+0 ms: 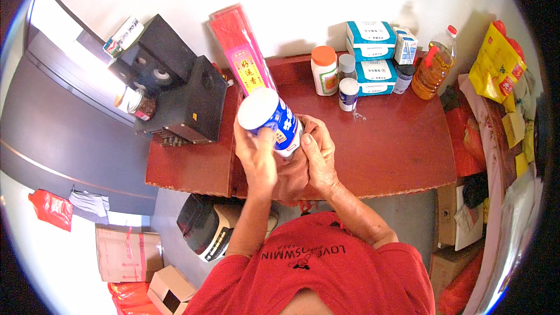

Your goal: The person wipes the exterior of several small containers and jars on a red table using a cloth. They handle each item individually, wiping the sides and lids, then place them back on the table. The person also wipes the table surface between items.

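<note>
My left hand [255, 160] is closed around a blue and white canister [283, 121] with a white lid, its thumb lying across the label. The canister is tilted, its lid toward the upper left, above the front part of a dark red table [379, 146]. My right hand [321, 154] grips a brown cloth [290, 176] by the canister's lower end. The cloth hangs down between my two hands toward the table's front edge. Part of the canister's base is hidden by the cloth and the right fingers.
Black speakers [201, 102] and a jar [141, 105] stand left. Behind the canister leans a red incense packet [242, 52]. Along the back are an orange-capped bottle [324, 73], a small blue-white container [349, 94], tissue packs [373, 76] and an oil bottle [433, 67].
</note>
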Demonstrator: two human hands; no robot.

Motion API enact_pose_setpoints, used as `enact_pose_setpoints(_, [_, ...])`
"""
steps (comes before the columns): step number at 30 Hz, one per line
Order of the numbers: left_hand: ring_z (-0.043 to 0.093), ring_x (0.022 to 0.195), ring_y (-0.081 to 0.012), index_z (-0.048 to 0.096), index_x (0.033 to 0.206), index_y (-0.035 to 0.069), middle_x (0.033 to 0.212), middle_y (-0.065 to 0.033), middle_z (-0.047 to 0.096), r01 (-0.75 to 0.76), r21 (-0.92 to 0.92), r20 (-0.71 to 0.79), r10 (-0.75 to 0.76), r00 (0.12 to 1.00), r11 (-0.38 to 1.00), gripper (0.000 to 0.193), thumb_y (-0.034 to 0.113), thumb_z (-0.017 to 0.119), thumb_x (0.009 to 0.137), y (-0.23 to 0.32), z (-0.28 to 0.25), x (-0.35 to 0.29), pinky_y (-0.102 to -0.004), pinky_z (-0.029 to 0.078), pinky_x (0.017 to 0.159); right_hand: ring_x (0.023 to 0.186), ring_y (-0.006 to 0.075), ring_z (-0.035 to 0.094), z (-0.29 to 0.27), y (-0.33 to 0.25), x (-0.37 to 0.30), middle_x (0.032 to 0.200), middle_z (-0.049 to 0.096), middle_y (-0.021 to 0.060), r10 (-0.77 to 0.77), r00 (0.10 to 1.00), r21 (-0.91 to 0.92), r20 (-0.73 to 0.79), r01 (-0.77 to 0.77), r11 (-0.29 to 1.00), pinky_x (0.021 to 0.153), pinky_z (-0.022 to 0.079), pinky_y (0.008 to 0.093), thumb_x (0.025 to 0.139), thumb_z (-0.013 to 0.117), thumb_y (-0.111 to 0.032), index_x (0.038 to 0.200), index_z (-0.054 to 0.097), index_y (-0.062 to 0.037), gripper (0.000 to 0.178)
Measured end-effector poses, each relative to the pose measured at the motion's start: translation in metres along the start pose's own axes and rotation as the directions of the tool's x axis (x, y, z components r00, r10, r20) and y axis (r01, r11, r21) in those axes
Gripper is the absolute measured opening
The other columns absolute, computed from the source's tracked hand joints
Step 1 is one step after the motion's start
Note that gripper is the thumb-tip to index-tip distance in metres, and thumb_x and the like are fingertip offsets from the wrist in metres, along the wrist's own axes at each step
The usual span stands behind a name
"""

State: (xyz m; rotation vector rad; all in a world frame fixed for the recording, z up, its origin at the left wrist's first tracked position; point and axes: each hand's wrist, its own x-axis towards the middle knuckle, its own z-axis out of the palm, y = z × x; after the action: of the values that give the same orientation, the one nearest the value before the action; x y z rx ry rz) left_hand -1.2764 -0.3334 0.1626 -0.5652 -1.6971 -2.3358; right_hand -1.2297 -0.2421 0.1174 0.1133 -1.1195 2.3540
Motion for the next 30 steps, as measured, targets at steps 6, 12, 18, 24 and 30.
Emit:
enact_pose_setpoints(6, [0.059,0.091,-0.0135,0.044,0.126,0.002,0.106,-0.005,0.058,0.178,-0.048,-0.098,-0.182,0.978,0.983,0.072,0.0,0.08,0.064,0.003,0.009,-0.007,-0.0295,0.049,0.083,0.117,0.0306,0.045,-0.006,0.003,-0.007,0.127,0.048,0.0193,-0.215,0.969,-0.551,0.121,0.246,0.798,0.102,0.033,0.0391,0.097,0.047,-0.023,0.126,0.047,-0.002,0.037])
enact_pose_setpoints(12, [0.054,0.108,-0.0195,0.045,0.126,0.0,0.118,-0.008,0.054,0.065,0.185,0.232,-0.108,0.967,0.981,0.082,0.016,0.088,0.058,-0.008,-0.02,-0.013,-0.034,0.043,0.095,0.12,0.0316,0.041,0.014,-0.039,0.019,0.128,0.047,0.0172,-0.267,0.923,-0.612,0.278,0.384,0.692,0.103,0.031,0.041,0.098,0.042,-0.03,0.12,0.052,-0.0019,0.037])
enact_pose_setpoints(18, [0.053,0.111,-0.0219,0.042,0.128,0.001,0.12,-0.0098,0.052,-0.08,0.211,0.233,0.029,0.972,0.974,0.092,0.02,0.09,0.052,-0.007,-0.018,-0.013,-0.0361,0.042,0.098,0.097,0.0211,0.058,0.005,-0.035,0.051,0.098,0.062,0.0121,0.25,0.943,-0.259,0.218,-0.191,0.947,0.091,0.042,0.0308,0.098,0.041,-0.028,0.106,0.06,0.0013,0.036])
enact_pose_setpoints(24, [0.054,0.109,-0.0234,0.037,0.129,0.001,0.118,-0.0135,0.057,-0.168,-0.002,0.164,0.166,0.972,0.986,0.084,0.013,0.083,0.06,-0.028,-0.023,0.007,-0.0375,0.041,0.098,0.093,0.0204,0.06,0.002,0.004,0.028,0.101,0.064,0.0103,0.566,0.815,-0.251,-0.122,-0.577,0.777,0.082,0.048,0.0356,0.1,0.033,-0.03,0.112,0.06,-0.0058,0.038])
enact_pose_setpoints(30, [0.059,0.105,-0.0246,0.037,0.13,0.003,0.114,-0.0152,0.059,-0.034,-0.095,0.062,0.04,0.997,0.995,0.073,-0.007,0.072,0.067,-0.049,-0.022,0.006,-0.0383,0.047,0.094,0.098,0.0212,0.055,-0.006,0.007,0.001,0.11,0.062,0.0107,0.727,0.68,0.284,-0.095,-0.682,0.674,0.085,0.045,0.0375,0.097,0.041,-0.046,0.117,0.056,0.0006,0.053])
